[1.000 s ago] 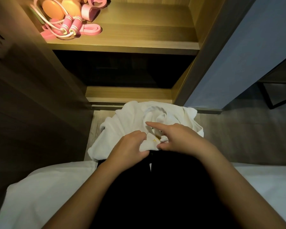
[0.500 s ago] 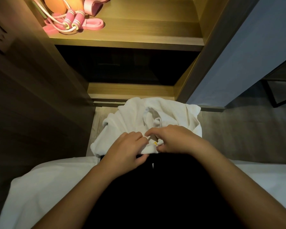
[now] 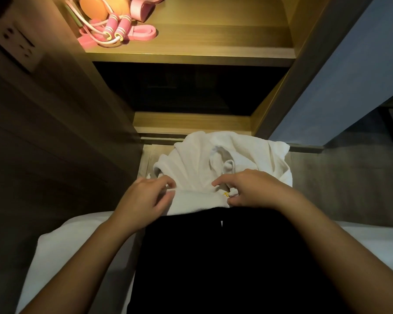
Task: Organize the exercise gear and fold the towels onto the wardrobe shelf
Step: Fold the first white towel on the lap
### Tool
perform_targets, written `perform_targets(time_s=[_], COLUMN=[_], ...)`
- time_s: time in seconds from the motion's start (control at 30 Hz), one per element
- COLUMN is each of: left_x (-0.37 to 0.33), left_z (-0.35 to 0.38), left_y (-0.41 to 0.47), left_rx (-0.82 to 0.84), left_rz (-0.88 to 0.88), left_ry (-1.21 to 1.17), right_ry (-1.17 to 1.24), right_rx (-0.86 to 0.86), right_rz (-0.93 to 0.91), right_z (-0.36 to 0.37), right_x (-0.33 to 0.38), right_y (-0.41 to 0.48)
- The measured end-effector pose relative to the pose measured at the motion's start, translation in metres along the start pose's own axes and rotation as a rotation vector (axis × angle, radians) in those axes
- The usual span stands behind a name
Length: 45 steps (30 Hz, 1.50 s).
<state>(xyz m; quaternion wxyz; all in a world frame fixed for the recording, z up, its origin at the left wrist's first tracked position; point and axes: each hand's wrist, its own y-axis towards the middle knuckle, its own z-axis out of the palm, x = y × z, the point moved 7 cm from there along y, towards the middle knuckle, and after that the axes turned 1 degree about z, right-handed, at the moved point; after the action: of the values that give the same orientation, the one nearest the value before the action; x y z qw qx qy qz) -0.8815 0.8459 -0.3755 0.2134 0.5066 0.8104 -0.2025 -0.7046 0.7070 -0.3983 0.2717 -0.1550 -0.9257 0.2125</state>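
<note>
White terry cloth fills the middle of my view: a crumpled white terry towel lies bunched over the front edge of a black garment on the person's lap, in front of the wardrobe's low wooden ledge and well below the lit wooden wardrobe shelf.

Both hands are on the towel's near edge. The left hand has its fingers curled, pinching the hem against the thumb. The right hand pinches the same hem with its fingers, right beside a small yellow stitched mark. The stretch of hem between the 2 hands lies flat; the rest is heaped in folds beyond them.

On the shelf's left end I see the 2 pink foam handles of a skipping rope side by side, its pale cord looped around them, lying on a flat pink resistance band. An orange rounded object sits behind them. A white bed spreads on either side of the lap.
</note>
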Motion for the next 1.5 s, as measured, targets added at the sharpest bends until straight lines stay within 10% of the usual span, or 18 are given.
perform_targets(time_s=[0.8,1.5], left_x=[0.016,0.034], left_z=[0.009,0.010], left_y=[-0.020,-0.062], left_rx=[-0.158,0.069], left_rz=[-0.074,-0.026], left_ry=[-0.136,0.049], right_ry=[-0.011,-0.013], right_rx=[-0.012,-0.029], right_rz=[-0.003,0.026], right_z=[0.001,0.006], right_x=[0.000,-0.001], right_y=[-0.003,-0.004])
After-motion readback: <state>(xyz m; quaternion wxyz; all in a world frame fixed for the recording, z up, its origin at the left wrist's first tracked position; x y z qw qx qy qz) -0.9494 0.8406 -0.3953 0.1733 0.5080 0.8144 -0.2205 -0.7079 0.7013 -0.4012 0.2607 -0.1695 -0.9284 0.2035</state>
